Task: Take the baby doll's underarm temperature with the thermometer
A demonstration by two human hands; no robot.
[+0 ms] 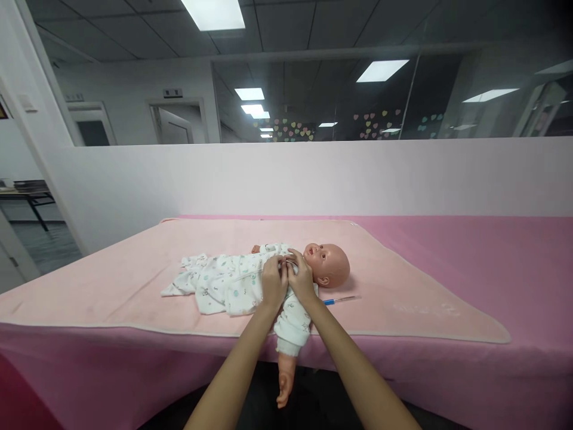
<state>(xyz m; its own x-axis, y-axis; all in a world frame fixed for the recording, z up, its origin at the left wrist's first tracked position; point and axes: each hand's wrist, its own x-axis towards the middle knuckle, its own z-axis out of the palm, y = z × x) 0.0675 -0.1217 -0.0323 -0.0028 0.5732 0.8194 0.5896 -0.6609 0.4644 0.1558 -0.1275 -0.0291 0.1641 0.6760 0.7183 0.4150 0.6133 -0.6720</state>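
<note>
A baby doll lies on its back across the table, head to the right, one arm hanging over the front edge. It wears a white printed baby outfit. My left hand and my right hand meet at the upper chest, just below the doll's chin. Both have their fingers bent and pinched together at the neckline of the outfit. Exactly what lies between the fingertips is hidden, though the cloth is right under them. A thin stick with a blue end, perhaps a thermometer, lies beside the doll's shoulder.
A peach blanket is spread under the doll, over a pink tablecloth. Behind the table runs a low white wall with glass above it. A desk stands beyond an opening at the left.
</note>
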